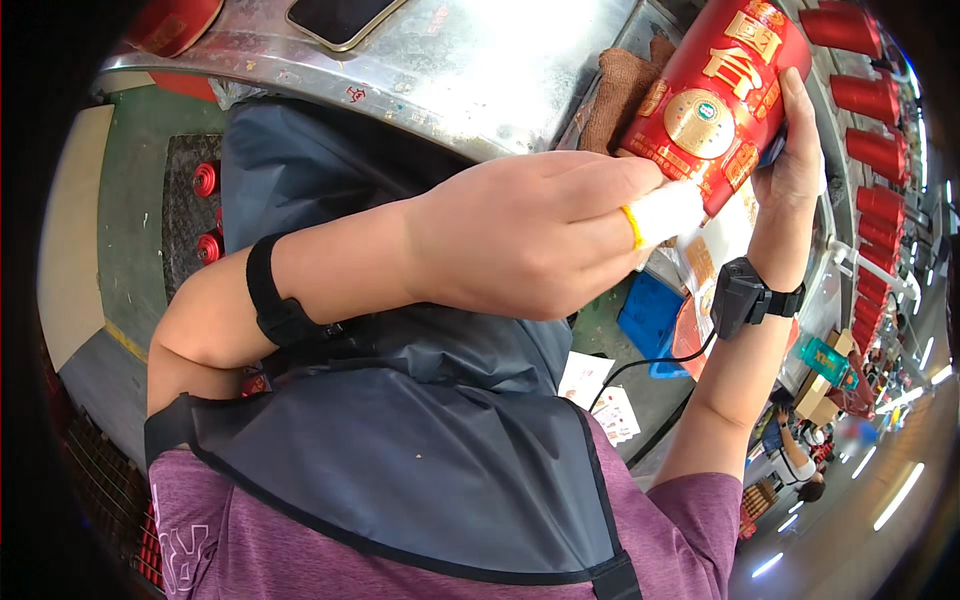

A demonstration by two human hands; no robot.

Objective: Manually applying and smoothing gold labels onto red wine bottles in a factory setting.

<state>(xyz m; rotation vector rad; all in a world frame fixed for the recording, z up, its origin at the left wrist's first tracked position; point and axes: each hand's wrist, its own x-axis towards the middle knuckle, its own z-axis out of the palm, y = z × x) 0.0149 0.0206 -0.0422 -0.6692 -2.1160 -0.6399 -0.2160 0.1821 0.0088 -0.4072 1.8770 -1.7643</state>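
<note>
A glossy red bottle [690,110] with gold lettering and a round gold emblem lies tilted at the upper right. My right hand [790,150] grips it from the right side, thumb along its surface and the other fingers mostly hidden behind it. Closed in a pinch, my left hand [540,230] is at the bottle's lower end. A white covering with a yellow rim [665,215] wraps its fingertips. Whatever those fingertips hold, if anything, is too small or hidden to make out.
Beside the bottle, a brown cloth [615,100] rests on the metal worktable [480,80], with a phone [340,18] farther left. Red bottles [880,150] line the right side. Below are a blue bin [650,320] and printed papers [600,395]. A cable [640,362] runs by my right wrist.
</note>
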